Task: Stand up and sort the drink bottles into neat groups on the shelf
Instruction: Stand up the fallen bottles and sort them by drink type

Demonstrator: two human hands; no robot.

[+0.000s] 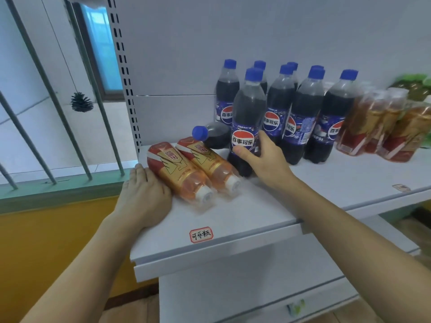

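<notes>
Most of the sorting looks done, judging by how the shelf (pixel 268 220) stands. A group of cola bottles (pixel 303 113) is upright at the far middle, packed close together, and to their right a group of amber drinks (pixel 382 127) also appears upright, though blurred. What is left sits at the near left: two amber bottles (pixel 198 171) lie on their sides, touching each other, caps pointing toward the near edge, and one cola bottle (pixel 213 135) lies flat just behind them, cap to the left. The right hand (pixel 265 159) is clamped on the front cola bottle (pixel 247 127), thumb across its label, fingers round its right side; that bottle stands upright, just left of its group, so it seems to be getting settled into place. The left hand (pixel 142 197) lies open, palm down, pressed against the leftmost lying amber bottle without gripping it. By my reckoning three bottles remain to be stood up: the flat cola belongs with the colas, and the two amber ones must cross to the right-hand group. A red-bordered label (pixel 201 234) is stuck near the shelf's near edge.
</notes>
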